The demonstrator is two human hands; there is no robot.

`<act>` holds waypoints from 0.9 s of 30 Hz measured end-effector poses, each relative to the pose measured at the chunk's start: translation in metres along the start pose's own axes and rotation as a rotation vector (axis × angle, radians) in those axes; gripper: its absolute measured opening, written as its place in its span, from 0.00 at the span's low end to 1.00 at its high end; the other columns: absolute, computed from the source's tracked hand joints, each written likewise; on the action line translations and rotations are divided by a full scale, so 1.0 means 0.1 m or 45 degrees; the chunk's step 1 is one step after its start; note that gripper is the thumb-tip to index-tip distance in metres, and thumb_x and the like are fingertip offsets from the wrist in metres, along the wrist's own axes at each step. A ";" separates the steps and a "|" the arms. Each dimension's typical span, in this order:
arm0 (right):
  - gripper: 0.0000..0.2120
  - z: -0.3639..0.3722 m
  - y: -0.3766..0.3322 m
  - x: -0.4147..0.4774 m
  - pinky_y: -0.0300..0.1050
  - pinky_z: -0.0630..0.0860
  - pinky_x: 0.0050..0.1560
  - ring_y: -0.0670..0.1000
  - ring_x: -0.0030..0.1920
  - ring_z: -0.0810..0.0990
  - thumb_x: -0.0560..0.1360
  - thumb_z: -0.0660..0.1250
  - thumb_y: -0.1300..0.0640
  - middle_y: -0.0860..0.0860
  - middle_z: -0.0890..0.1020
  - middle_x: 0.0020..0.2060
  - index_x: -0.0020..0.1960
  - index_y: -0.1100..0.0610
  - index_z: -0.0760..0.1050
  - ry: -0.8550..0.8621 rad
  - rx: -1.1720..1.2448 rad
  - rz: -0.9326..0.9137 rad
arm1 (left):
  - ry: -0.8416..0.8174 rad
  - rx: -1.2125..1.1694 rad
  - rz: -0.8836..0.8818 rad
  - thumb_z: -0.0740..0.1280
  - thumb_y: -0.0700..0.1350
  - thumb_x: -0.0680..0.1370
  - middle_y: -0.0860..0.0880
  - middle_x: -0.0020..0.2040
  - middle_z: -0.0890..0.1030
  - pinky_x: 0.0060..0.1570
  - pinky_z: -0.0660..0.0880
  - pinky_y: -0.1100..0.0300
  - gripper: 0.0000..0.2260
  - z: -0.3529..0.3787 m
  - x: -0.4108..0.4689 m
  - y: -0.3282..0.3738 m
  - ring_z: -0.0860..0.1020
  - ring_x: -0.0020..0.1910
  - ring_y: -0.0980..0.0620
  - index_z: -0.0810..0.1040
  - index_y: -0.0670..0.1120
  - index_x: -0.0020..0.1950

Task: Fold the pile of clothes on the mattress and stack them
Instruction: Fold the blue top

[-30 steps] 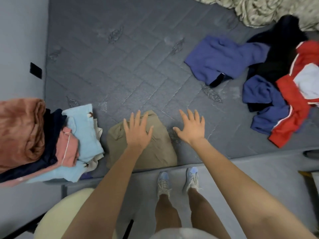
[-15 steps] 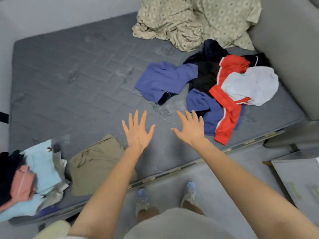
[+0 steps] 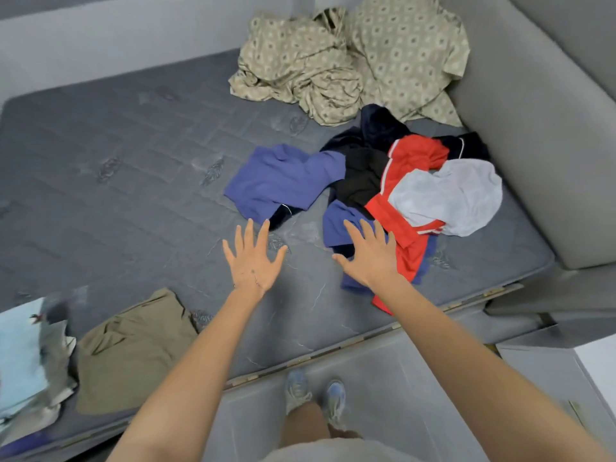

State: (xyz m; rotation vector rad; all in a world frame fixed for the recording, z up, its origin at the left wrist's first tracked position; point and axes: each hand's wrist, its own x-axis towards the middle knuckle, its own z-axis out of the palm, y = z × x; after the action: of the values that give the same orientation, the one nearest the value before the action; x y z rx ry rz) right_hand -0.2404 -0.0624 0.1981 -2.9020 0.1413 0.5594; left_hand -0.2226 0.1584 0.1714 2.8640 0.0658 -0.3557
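A loose pile of clothes lies at the right of the grey mattress (image 3: 116, 168): a purple-blue garment (image 3: 280, 181), a black one (image 3: 363, 181), a red one with white stripes (image 3: 406, 228) and a pale grey one (image 3: 446, 195). My left hand (image 3: 251, 261) hovers with fingers spread over bare mattress, just below the purple-blue garment. My right hand (image 3: 370, 253), also spread and holding nothing, is over the near edge of the pile. A folded olive-tan garment (image 3: 133, 351) lies at the near left, beside a stack of folded clothes (image 3: 23, 358) topped in light blue.
A crumpled beige patterned sheet (image 3: 350, 58) lies at the far end of the mattress. A grey padded wall (image 3: 546, 135) borders the right side. My feet (image 3: 315, 395) stand on the grey floor by the mattress's near edge.
My view and both hands have swung right, away from the folded olive-tan garment toward the unfolded pile. My left hand has left that garment; both hands stay spread and hold nothing.
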 end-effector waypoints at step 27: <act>0.38 0.43 0.64 3.21 0.60 0.43 0.74 0.58 0.77 0.43 0.76 0.61 0.37 0.54 0.48 0.78 0.79 0.48 0.46 0.029 -0.041 -0.298 | -0.077 -0.048 -0.226 0.56 0.61 0.79 0.50 0.79 0.44 0.73 0.38 0.43 0.30 1.21 2.51 0.39 0.41 0.77 0.49 0.47 0.58 0.78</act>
State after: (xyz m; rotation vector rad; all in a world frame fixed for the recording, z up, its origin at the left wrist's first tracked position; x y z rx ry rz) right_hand 0.0326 -0.1357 0.0277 -2.9000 -0.2036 0.4917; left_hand -0.0050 0.0932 0.0053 2.8146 0.3131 -0.4698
